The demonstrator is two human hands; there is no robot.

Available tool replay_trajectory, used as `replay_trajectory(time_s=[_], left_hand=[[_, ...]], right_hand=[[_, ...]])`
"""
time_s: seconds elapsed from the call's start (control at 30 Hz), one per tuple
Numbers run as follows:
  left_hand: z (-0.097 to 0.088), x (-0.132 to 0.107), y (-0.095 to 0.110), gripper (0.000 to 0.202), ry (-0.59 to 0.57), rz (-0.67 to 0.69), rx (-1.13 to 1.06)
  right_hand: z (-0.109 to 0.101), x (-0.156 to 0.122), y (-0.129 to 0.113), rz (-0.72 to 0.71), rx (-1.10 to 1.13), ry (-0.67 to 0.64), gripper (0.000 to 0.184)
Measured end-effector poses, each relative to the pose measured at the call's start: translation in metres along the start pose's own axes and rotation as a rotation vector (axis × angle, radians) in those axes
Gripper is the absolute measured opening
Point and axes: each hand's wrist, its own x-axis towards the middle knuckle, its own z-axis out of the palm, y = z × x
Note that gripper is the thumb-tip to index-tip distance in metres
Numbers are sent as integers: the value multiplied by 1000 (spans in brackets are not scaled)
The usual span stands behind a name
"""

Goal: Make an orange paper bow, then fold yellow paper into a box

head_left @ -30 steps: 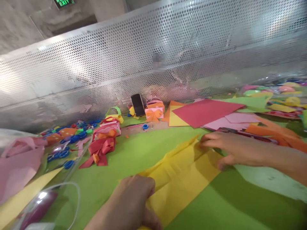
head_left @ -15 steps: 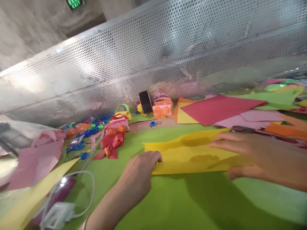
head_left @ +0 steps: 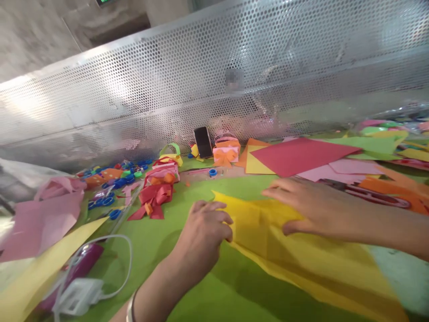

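A bright yellow sheet (head_left: 301, 264), felt or paper, slants across the green tabletop and hangs toward the lower right. My left hand (head_left: 208, 235) pinches its left edge with curled fingers. Over the sheet's upper part, my right hand (head_left: 301, 205) is open, its thumb and fingers apart, with the fingertips at or just above the surface. A long dark-red tool (head_left: 378, 194) lies partly behind my right wrist, its kind unclear.
Small red (head_left: 156, 199) and pink-orange paper bags (head_left: 226, 154) stand beyond my hands near an upright phone (head_left: 203, 142). Blue-handled scissors (head_left: 107, 200) lie left. Coloured sheets (head_left: 301, 154) pile at right. A white cable (head_left: 130, 255) loops near a purple device (head_left: 89, 264). Perforated metal panel (head_left: 187, 80) behind.
The yellow sheet was a long narrow folded strip; now it is spread wider, falling toward the lower right. My right hand has moved left, closer to my left hand.
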Motion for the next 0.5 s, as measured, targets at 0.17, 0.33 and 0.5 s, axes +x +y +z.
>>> replay_trajectory(time_s=[0.17,0.33,0.5], left_hand=[[10,4,-20,33,324,-285,-16],[25,11,-22,41,449,-710,-510],[23,7,-1,50,306,-760,-969]], right_hand=[[6,32,-24,118,37,-251,20],[17,23,-24,275,170,-160,29],[31,-6,-14,439,249,59,29]])
